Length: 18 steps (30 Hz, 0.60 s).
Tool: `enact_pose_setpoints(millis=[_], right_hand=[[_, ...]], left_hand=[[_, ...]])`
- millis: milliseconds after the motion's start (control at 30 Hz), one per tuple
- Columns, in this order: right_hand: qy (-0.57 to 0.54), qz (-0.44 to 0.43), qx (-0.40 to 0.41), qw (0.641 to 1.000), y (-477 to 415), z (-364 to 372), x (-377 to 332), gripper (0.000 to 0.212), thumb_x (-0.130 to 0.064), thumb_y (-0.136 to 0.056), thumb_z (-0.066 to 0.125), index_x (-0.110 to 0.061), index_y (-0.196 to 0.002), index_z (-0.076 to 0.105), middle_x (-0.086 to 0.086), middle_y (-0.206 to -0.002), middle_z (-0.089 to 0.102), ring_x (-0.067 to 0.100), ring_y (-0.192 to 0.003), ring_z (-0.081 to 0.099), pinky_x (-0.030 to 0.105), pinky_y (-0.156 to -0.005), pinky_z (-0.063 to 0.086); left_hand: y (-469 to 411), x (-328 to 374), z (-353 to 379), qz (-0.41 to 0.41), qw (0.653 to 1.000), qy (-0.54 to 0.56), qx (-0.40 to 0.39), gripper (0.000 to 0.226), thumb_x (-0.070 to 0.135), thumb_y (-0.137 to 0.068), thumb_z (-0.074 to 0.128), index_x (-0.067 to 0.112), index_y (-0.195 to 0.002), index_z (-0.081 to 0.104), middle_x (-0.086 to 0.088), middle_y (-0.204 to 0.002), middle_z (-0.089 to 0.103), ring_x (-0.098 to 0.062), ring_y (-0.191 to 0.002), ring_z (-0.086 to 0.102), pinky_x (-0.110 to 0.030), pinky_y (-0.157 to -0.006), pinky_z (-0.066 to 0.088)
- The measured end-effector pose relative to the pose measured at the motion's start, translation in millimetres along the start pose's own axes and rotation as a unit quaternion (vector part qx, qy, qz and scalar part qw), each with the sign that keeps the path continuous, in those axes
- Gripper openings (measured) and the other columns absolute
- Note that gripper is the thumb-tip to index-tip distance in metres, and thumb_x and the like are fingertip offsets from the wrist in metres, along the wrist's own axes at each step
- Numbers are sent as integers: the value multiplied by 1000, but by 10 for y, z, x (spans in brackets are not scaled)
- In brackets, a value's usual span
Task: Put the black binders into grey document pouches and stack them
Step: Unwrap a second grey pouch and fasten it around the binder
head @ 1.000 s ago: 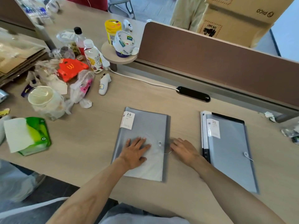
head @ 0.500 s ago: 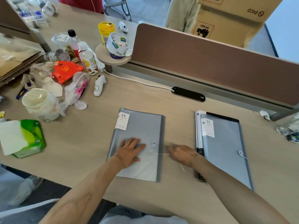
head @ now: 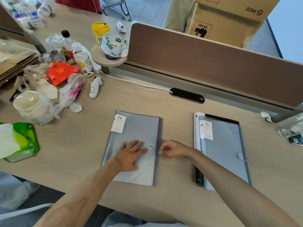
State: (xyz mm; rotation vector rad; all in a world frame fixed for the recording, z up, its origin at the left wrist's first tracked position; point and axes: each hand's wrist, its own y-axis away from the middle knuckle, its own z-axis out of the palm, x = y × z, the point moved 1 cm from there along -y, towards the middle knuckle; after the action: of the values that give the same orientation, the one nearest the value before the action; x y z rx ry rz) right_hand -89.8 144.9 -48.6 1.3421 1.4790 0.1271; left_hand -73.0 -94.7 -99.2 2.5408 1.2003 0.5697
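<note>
A grey document pouch with a white "20" label lies flat on the desk in front of me. My left hand presses flat on its lower half, fingers spread, beside the round clasp button. My right hand hovers just right of the pouch's edge, its fingertips pinched on the thin closure string. To the right, a second grey pouch lies on top of a black binder, whose edges show at its left and top.
Clutter fills the desk's left side: a green tissue pack, a bagged cup, plastic bags, bottles, a white controller. A black cable port and a brown partition bound the far edge. Crumpled wrappers sit at the far right.
My right hand has lifted off the desk and now pinches the pouch's string near the clasp. My left hand stays flat on the pouch. The view has shifted slightly.
</note>
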Motion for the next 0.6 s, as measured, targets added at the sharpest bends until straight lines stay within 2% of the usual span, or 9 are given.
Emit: enact_pose_setpoints(millis=[33,100,233,333,467,600], right_hand=[[-6,-6,12,1000,-50,32,-44,15,-24,-90,60,-17,-77,65,-1,-70,67,9,-65,62,24,-70,50],[-10,-10,29,999,-163,85,-132,22,-20,-89,61,-19,-67,62,-2,-64,63,7,-58,57,15,-61,47],[30,2,33,999,-377,136,-221,28,-21,-86,61,-19,-59,60,3,-61,62,11,-56,53,24,-59,44],[102,0,19,995,-491,96,-227,21,-24,-85,60,-17,-66,66,7,-73,67,12,-65,55,27,-63,44],[165,-15,5,986,-616,28,-321,17,-29,-86,64,-19,-72,67,-1,-74,64,11,-68,55,23,-61,41],[175,-42,7,984,-745,32,-429,14,-26,-80,68,-13,-82,73,5,-80,72,15,-75,63,29,-69,49]], left_hand=[[2,-23,3,6,1000,2,4,81,26,-78,53,40,-143,7,-1,-160,3,-27,-147,1,-62,-110,16],[19,-55,13,15,1000,-2,11,77,26,-79,51,39,-145,13,-2,-160,9,-28,-147,4,-63,-109,17],[54,-58,116,40,998,-27,44,75,25,-75,54,39,-143,26,-5,-154,29,-33,-142,22,-66,-105,23],[34,-65,138,51,997,-35,48,77,24,-73,57,42,-143,27,-5,-151,34,-34,-139,29,-69,-103,26],[34,-53,133,39,998,-29,50,78,23,-77,56,45,-143,22,-4,-153,30,-34,-140,25,-68,-106,18],[26,-43,134,43,996,-33,68,80,22,-72,61,42,-142,28,-4,-149,37,-34,-135,34,-69,-102,26]])
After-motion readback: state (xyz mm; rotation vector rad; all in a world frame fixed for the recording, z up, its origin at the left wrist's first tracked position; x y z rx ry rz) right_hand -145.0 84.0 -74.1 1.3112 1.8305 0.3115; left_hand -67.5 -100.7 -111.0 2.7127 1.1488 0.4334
